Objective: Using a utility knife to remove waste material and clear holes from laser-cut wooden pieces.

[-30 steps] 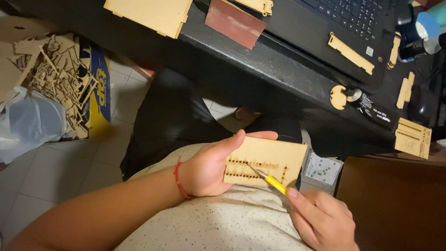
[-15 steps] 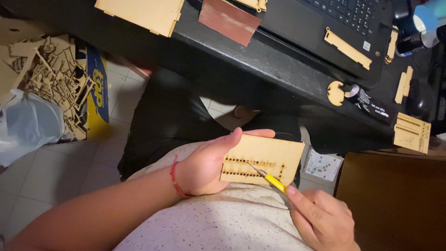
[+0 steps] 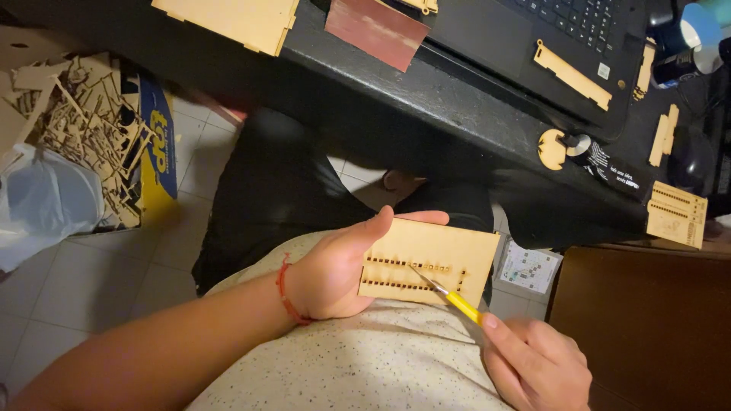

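Left hand (image 3: 331,270) grips a slotted wooden panel (image 3: 430,260); right hand (image 3: 533,365) pinches a yellow-handled pick (image 3: 445,293), clearing slots; next needs steady tip placement.

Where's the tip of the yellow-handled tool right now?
Head view, lower centre: the yellow-handled tool in the right hand touches the slotted wooden panel held by the left hand.

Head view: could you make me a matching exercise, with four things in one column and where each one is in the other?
Things:
1. wooden panel
2. yellow tool
3. laptop
4. wood scraps

Places:
A. in a box on the floor
B. on the dark desk
C. in the left hand
D. in the right hand

Pairs: 1-C, 2-D, 3-B, 4-A
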